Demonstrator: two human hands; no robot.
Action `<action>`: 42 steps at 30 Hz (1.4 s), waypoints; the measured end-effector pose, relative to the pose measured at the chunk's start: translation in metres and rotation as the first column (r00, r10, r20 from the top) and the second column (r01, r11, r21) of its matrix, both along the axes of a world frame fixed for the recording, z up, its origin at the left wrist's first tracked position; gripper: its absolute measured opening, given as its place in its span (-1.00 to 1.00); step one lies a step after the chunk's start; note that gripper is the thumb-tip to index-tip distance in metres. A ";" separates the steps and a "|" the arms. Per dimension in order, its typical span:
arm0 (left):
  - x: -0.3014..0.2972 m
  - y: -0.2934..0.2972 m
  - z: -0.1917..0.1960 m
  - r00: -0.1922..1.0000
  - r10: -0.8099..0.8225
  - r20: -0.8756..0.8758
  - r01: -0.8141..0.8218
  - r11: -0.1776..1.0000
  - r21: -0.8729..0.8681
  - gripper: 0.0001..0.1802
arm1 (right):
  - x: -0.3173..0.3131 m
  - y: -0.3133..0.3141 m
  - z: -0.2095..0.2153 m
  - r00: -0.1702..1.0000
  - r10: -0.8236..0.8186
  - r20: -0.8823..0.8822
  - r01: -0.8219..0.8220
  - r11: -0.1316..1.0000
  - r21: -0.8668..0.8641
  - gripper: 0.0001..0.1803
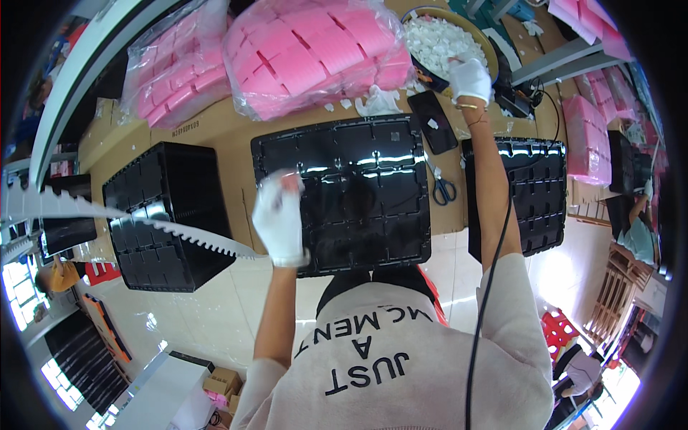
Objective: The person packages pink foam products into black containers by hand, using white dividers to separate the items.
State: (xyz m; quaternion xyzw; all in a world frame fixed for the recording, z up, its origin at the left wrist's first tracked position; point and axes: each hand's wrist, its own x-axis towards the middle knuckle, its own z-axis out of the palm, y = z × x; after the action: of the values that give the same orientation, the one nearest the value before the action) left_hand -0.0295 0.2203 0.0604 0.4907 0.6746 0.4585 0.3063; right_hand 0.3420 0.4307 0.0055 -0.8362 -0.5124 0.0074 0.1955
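The work in hand centres on a black moulded tray, lying on the worktop directly in front of the wearer, and on a bowl of white pieces beyond its far right corner.

Grip status. My right hand, gloved in white, is at the near edge of the bowl with its fingertips over the pieces; I am unable to confirm whether it has hold of one. My left hand, also gloved, is over the left side of the tray; motion blur hides its finger spacing and anything pinched there.

Procedure. I judge the step to be picking from the bowl. Pinch a single piece lightly — loose pieces look likely to cling together — and lift clear of the rim before moving sideways. Route the right hand around the phone and scissors, which lie between the tray and the right-hand tray. Avoid snagging the black cable that crosses the right arm.

Visibility limits. The right forearm covers part of the right-hand tray. Glare washes out portions of the central tray's ribs, and the left hand masks its left edge — contact there cannot be verified.
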 end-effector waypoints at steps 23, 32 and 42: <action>-0.057 0.224 -0.014 0.599 0.116 -0.792 0.130 0.962 0.239 -0.87 | -0.100 0.076 0.028 0.670 0.676 0.307 -0.730 0.674 0.110 -0.82; -0.062 0.235 0.017 0.607 0.070 -0.791 0.225 0.940 0.256 -0.89 | -0.109 0.079 0.013 0.617 0.626 0.477 -0.739 0.669 0.079 -0.87; -0.061 0.245 0.040 0.660 -0.011 -0.752 0.257 0.943 0.211 -0.85 | -0.117 0.079 -0.001 0.623 0.599 0.503 -0.715 0.697 0.056 -0.87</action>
State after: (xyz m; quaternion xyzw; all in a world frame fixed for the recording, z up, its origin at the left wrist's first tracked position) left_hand -0.0900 0.4658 0.1007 0.7235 0.6245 0.2918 -0.0385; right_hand 0.2246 0.5094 0.0049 -0.5340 -0.8110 -0.1780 0.1595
